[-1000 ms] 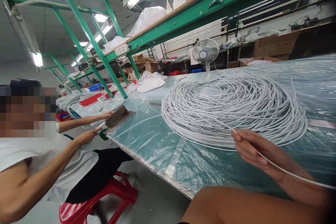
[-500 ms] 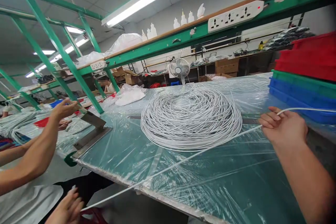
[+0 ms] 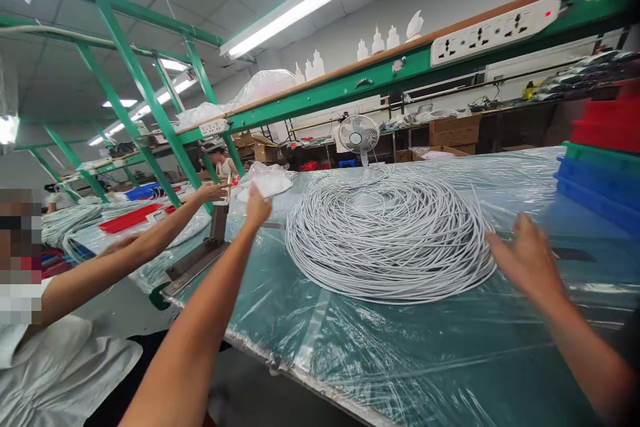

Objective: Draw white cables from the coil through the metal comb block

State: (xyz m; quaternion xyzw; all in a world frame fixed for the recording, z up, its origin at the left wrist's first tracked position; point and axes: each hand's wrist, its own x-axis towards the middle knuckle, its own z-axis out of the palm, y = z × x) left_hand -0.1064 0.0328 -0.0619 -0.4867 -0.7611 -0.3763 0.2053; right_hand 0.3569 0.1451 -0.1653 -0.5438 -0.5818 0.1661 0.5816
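A large coil of white cable [image 3: 390, 260] lies in the middle of the plastic-covered table [image 3: 360, 347]. My right hand [image 3: 530, 260] is at the coil's right edge, fingers apart, with no cable seen in it. My left hand [image 3: 259, 207] reaches far forward, left of the coil, close to an upright metal bracket [image 3: 218, 223]. Its fingers are curled and turned away from me; what they hold is hidden. Just left of it a co-worker's hand [image 3: 213, 192] reaches toward the same bracket.
Stacked red, green and blue bins [image 3: 595, 180] stand at the right. A green shelf beam [image 3: 340, 90] with a power strip [image 3: 495, 33] crosses above the table. At the back are a white fan [image 3: 359, 133] and a plastic bag [image 3: 270, 180]. Red trays [image 3: 130, 219] lie at the left.
My left hand has moved up and forward from the lower left toward the bracket. My right hand has let go of the cable, and the stretched strand is gone from view.
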